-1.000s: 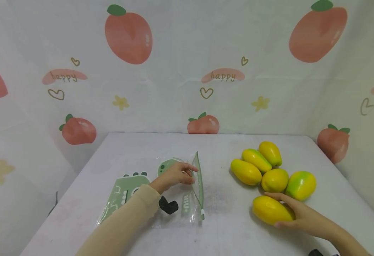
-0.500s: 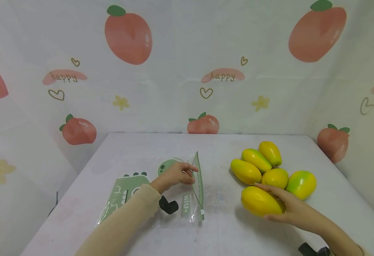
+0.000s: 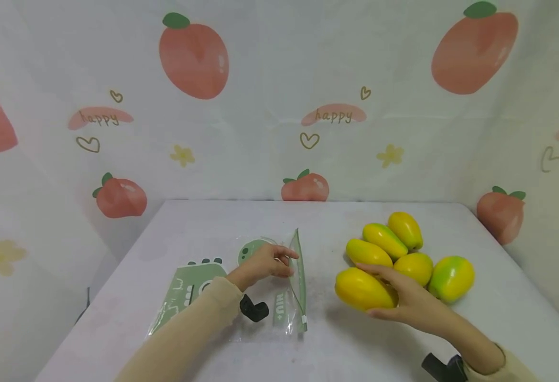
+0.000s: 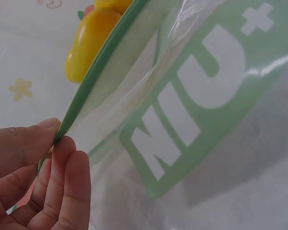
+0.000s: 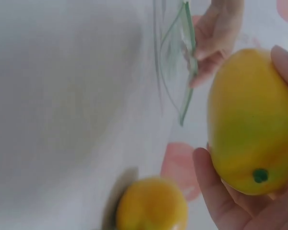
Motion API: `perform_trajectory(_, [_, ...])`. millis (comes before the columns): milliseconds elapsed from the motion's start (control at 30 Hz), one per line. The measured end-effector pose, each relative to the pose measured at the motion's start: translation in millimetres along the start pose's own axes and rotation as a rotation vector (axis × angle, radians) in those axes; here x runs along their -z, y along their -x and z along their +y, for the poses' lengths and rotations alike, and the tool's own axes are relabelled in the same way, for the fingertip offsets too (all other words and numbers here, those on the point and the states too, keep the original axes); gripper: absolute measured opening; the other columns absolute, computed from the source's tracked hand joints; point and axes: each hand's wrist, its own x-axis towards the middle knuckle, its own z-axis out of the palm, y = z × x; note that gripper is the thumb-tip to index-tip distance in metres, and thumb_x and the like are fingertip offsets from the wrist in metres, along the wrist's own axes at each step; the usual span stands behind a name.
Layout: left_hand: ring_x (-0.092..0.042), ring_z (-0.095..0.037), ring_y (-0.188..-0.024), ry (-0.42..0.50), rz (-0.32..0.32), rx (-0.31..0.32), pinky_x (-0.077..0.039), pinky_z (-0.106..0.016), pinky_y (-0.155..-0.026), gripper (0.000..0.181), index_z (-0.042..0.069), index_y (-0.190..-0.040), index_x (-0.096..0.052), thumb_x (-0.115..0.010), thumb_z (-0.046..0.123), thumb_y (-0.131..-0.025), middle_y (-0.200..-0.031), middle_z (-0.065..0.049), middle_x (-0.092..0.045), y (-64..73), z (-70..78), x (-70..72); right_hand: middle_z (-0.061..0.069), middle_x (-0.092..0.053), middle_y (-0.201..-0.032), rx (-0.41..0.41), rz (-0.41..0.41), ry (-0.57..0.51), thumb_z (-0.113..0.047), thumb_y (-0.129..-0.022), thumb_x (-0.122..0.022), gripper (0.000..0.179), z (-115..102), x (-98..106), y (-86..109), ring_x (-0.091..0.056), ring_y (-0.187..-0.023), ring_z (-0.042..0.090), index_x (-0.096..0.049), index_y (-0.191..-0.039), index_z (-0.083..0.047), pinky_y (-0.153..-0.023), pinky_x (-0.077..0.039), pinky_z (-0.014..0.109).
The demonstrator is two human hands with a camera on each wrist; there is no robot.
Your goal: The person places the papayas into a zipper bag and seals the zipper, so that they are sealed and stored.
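Note:
My left hand pinches the green zip edge of a clear plastic zip bag with a green cartoon print. In the left wrist view, thumb and fingers squeeze that edge, and the bag's mouth gapes a little beside them. My right hand grips a yellow mango, held above the table to the right of the bag. Seen from the right wrist, the mango is yellow-green with a dark green stem spot, and fingers wrap its sides. Behind the right hand lie several more mangoes.
The white table carries the bag at left and the mango group at right. A fruit-print cloth hangs behind and at the sides. Each wrist bears a black camera mount.
My right hand has lifted the mango and carried it left toward the bag's mouth. The left hand keeps its pinch on the bag, hardly moving.

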Motion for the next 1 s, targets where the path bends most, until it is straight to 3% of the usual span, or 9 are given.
perform_trajectory(267, [-0.058,-0.014,-0.074,-0.042,0.012,0.031,-0.053,-0.024,-0.071,0.037,0.005,-0.117,-0.068,-0.075,0.004,-0.081,-0.084,-0.003,-0.054,-0.5,2.5,-1.7,0.003,-0.052,-0.142,0.045,0.07,-0.039,-0.037,-0.078,-0.079,0.073,-4,-20,-17.9,-0.054,-0.12,0.021,-0.047,-0.141,-0.018,-0.096,-0.048,0.048])
perform_trajectory(633, [-0.058,-0.015,-0.074,-0.045,0.009,0.038,-0.054,-0.025,-0.073,0.035,0.006,-0.116,-0.069,-0.074,0.004,-0.082,-0.085,-0.004,-0.054,-0.1,3.6,-1.6,0.01,-0.056,-0.134,-0.039,0.13,-0.18,-0.029,-0.079,-0.08,0.07,-5,-48,-41.2,-0.054,-0.12,0.029,-0.046,-0.138,-0.013,-0.1,-0.044,0.052])
perform_trajectory(1000, [-0.057,-0.014,-0.071,-0.058,0.006,0.025,-0.053,-0.024,-0.07,0.036,0.005,-0.117,-0.068,-0.074,0.004,-0.082,-0.083,-0.003,-0.056,0.1,5.3,-0.2,0.009,-0.06,-0.127,-0.112,0.053,-0.176,-0.033,-0.075,-0.083,0.07,-8,-64,-53.1,-0.057,-0.111,0.025,-0.051,-0.132,-0.01,-0.096,-0.047,0.047])
